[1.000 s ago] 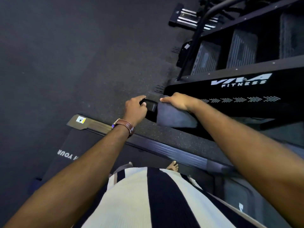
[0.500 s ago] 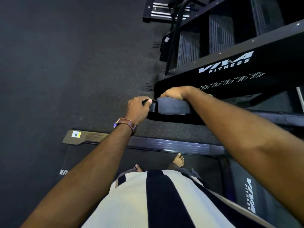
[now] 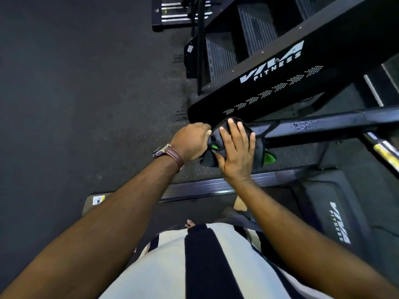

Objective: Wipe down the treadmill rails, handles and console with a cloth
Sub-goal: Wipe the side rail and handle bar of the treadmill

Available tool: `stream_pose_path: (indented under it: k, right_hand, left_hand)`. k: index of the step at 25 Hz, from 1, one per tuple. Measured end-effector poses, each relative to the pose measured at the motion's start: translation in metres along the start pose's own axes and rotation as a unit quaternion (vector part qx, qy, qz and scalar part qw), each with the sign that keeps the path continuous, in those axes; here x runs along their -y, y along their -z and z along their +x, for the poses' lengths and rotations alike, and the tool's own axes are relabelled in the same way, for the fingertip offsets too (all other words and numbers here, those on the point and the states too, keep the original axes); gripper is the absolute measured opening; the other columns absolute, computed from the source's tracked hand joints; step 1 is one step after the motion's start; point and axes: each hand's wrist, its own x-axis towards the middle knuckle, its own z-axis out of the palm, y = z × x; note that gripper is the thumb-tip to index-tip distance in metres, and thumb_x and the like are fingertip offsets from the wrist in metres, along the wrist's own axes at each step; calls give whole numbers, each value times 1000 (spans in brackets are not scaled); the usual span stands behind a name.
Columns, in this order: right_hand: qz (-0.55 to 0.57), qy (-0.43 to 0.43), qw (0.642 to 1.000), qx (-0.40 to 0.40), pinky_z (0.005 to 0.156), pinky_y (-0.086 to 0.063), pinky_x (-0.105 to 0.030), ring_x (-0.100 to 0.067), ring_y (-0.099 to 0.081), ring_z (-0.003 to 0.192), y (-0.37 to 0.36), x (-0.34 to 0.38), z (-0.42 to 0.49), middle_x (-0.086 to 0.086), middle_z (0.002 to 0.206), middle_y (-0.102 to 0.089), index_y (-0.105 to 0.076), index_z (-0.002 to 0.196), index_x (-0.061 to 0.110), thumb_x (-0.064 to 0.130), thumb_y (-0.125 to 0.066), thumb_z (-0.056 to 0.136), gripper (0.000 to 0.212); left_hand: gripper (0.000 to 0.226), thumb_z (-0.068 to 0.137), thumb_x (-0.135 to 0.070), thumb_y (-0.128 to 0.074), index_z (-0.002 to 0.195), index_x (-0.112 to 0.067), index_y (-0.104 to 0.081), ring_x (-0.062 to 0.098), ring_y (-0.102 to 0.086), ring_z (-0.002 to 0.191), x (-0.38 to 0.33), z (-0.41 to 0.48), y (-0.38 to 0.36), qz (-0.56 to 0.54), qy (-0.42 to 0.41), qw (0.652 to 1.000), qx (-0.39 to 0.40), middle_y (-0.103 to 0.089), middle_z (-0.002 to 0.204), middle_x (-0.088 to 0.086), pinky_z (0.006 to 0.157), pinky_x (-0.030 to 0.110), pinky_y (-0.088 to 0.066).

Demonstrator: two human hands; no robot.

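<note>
I stand barefoot on the treadmill and look down. Its black handrail (image 3: 323, 126) runs from the middle out to the right edge. A dark cloth (image 3: 208, 157) with green patches is bunched over the handrail's near end. My right hand (image 3: 235, 152) lies flat on the cloth with fingers spread, pressing it onto the rail. My left hand (image 3: 192, 141), with a brown-strapped watch on its wrist, is closed at the cloth's left edge at the tip of the rail; its fingertips are hidden. The treadmill's grey side rail (image 3: 200, 187) runs below both hands.
A black machine marked VIVA FITNESS (image 3: 269, 83), with ridged steps, stands close beyond the handrail. A rack of chrome bars (image 3: 172, 14) sits at the top. Dark rubber floor (image 3: 75, 93) fills the left. The treadmill's motor cover (image 3: 336, 212) is at lower right.
My right hand has gone from gripping over the top of the cloth to lying flat on it with fingers spread. The cloth has bunched up, showing green. The view tilted towards the right.
</note>
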Motion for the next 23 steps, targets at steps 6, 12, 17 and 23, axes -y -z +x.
stream_pose_path:
  k: [6,12,17,23]
  right_hand:
    - [273,-351,868,-221,120,-19,-41,-29,-2,152,-20,57,8,-19,163,6,-23,155,9,53,-41,98,75]
    - [582,-608,506,-190,114,-36,-48,-28,-47,135,-51,70,12,-10,154,-39,-32,150,32,89,-40,76,93]
    - [602,-666,381,-223,113,-36,-49,-33,-47,133,-35,35,30,-14,152,-40,-40,147,14,78,-39,84,89]
    - [560,-601,524,-227,100,-47,-37,-28,-60,116,-26,57,23,-18,136,-55,-43,140,13,54,-34,101,57]
  left_hand:
    - [39,97,-38,-31,112,-15,-59,31,-60,98,6,-1,-11,36,-14,999,-15,-66,108,7,77,43,-48]
    - [48,94,-54,-32,120,-21,-55,26,-58,105,5,1,-15,49,-24,998,-4,-64,114,1,77,38,-46]
    - [52,94,-54,-24,119,-20,-54,29,-57,105,8,0,-14,41,-34,999,-10,-63,115,3,80,41,-46]
    - [52,94,-46,-28,121,-13,-56,34,-56,108,6,-1,-16,28,-24,999,-18,-63,118,10,86,42,-45]
